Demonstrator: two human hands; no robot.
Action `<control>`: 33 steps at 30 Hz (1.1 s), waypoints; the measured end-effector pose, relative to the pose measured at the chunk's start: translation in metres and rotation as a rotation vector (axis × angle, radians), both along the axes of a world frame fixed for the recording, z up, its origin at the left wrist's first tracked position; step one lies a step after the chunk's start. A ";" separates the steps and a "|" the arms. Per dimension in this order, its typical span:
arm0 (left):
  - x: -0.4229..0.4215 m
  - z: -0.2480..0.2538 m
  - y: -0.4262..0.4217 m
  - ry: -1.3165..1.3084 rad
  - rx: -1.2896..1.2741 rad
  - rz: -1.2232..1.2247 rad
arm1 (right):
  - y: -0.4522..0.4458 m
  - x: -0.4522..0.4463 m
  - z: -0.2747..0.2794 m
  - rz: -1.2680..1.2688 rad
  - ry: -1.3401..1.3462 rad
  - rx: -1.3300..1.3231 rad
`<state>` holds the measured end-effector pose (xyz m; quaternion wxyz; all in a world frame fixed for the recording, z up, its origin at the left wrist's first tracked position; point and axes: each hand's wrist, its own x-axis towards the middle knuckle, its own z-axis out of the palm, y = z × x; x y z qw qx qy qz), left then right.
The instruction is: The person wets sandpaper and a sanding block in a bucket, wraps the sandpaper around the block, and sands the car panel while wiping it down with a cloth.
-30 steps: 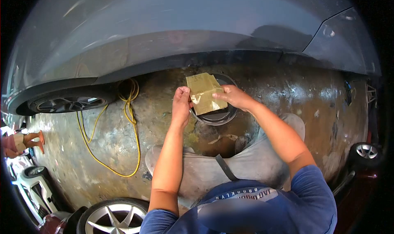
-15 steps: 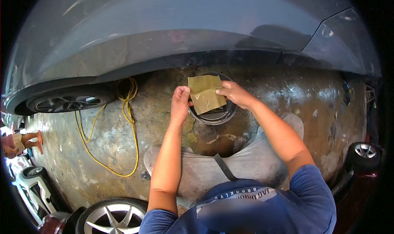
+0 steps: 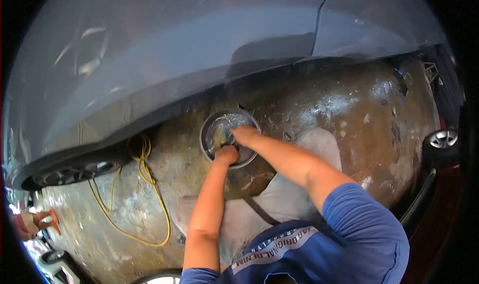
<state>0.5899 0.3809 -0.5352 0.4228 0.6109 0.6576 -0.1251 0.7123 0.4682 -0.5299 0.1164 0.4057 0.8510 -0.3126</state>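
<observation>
A round dark basin (image 3: 204, 129) with water in it stands on the floor in front of me. Both hands are down inside it. My left hand (image 3: 227, 155) is closed at the near side, its fingertips hidden, against a yellowish-tan sheet of sandpaper (image 3: 218, 136). From the right, my right hand (image 3: 244, 134) reaches in with curled fingers, also at the sandpaper, which is partly under the water and blurred.
A grey car's side panel (image 3: 189, 44) spans the top, with its wheel (image 3: 75, 172) at left. A yellow hose or cord (image 3: 164, 209) loops across the wet floor (image 3: 369, 144). Another wheel (image 3: 443, 139) is at far right; a person's legs (image 3: 45, 219) show far left.
Both hands have gone from holding the sandpaper spread out above the basin to down inside it, taking the sheet into the water. The view has shifted and tilted.
</observation>
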 end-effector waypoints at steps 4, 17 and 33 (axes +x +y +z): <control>0.013 -0.080 0.023 0.162 -0.106 -0.143 | -0.001 -0.016 -0.054 0.022 -0.333 -0.091; 0.010 0.020 0.009 0.024 -0.135 -0.118 | -0.001 -0.001 0.093 -0.016 0.128 0.193; 0.000 0.116 -0.031 -1.035 0.593 1.060 | 0.046 0.021 0.131 -0.704 1.057 -1.529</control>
